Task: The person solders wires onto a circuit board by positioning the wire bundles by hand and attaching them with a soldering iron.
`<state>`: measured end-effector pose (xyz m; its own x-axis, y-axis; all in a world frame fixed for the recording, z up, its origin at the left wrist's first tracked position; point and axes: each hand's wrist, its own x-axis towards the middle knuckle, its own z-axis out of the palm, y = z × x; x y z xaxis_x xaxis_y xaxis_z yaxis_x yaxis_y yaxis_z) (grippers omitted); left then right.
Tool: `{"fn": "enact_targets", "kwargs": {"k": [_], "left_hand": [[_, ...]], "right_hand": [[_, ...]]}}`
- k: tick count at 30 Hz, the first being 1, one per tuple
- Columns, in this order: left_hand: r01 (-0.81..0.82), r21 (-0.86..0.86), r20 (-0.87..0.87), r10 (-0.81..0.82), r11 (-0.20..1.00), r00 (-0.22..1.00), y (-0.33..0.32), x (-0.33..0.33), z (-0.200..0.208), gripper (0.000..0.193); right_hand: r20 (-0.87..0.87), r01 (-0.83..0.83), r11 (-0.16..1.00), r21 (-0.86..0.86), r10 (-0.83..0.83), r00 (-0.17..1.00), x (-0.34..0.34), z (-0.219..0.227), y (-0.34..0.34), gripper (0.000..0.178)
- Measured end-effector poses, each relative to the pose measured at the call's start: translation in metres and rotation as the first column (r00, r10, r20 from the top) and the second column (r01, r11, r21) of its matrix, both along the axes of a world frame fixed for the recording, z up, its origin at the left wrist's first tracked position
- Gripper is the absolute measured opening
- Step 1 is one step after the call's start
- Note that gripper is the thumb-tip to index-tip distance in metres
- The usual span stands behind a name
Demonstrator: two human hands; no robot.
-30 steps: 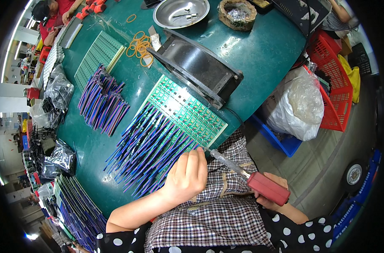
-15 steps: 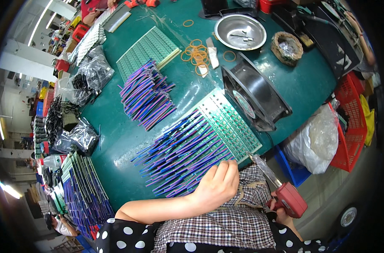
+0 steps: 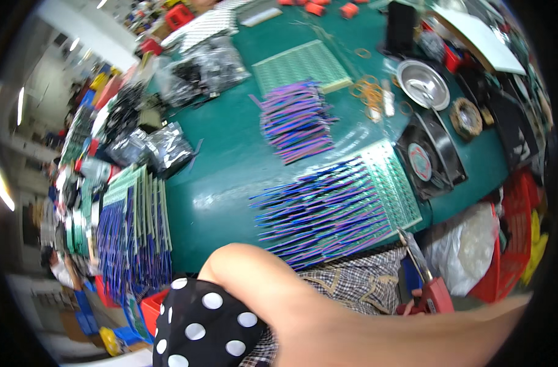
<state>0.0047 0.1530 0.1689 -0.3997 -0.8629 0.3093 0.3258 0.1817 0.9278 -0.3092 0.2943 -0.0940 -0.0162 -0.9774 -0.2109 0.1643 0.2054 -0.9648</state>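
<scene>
With the left hand out of view past its crossing forearm (image 3: 370,330), the right hand (image 3: 413,305), clamped on the red tool (image 3: 438,296), would do well to hold its metal tip (image 3: 404,238) clear of the blue-and-purple wires (image 3: 337,205) fanning off the green circuit board (image 3: 396,183) on the table (image 3: 211,211).

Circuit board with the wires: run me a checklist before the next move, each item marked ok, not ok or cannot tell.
1. Circuit board lying on the green table: ok.
2. Wires extending leftward from the board: ok.
3. Wires firmly attached: cannot tell; detail too small.
4. Red-handled tool in the right hand: ok.
5. Tool tip off the board: cannot tell; it is close by the near right corner.
6. Left hand in view: not ok; only the left forearm shows.
</scene>
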Motion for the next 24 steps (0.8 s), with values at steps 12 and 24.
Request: {"fn": "enact_targets", "kwargs": {"k": [12,24], "left_hand": [[0.619,-0.263,-0.125,-0.662,0.74,0.739,0.069,0.053,-0.003,0.023],[0.792,-0.377,0.026,-0.85,0.479,0.526,0.149,0.064,-0.033,0.035]], "right_hand": [[-0.285,-0.159,0.947,-0.279,0.077,0.956,0.023,0.062,-0.006,0.054],[-0.054,0.024,0.875,-0.483,-0.057,0.997,0.063,0.088,0.024,0.046]]}}
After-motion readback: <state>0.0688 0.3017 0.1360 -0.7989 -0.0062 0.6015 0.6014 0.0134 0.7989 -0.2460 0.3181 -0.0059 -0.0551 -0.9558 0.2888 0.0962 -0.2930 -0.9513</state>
